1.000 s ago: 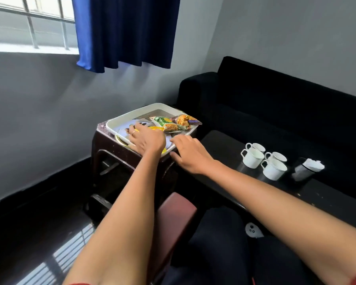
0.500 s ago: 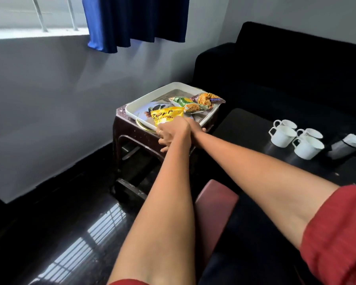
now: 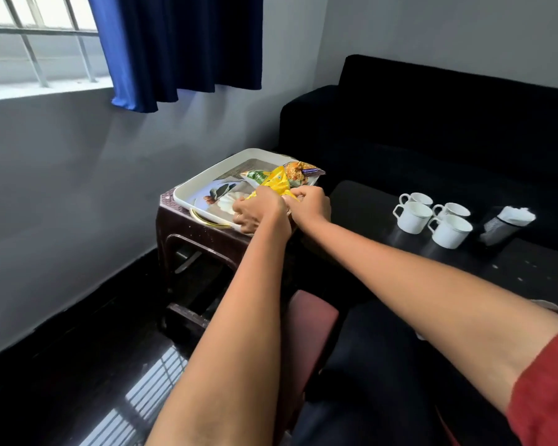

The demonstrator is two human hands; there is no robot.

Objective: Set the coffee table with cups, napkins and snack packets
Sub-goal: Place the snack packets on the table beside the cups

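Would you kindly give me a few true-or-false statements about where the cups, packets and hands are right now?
1. Both hands, left and right, grip the yellow snack packet. True.
2. Four white cups stand on the dark coffee table. True.
3. The white tray sits on the sofa. False: it rests on the brown stool.
4. The cups are stacked on the tray. False: they stand clustered on the coffee table.
5. Two more snack packets lie on the tray. True.
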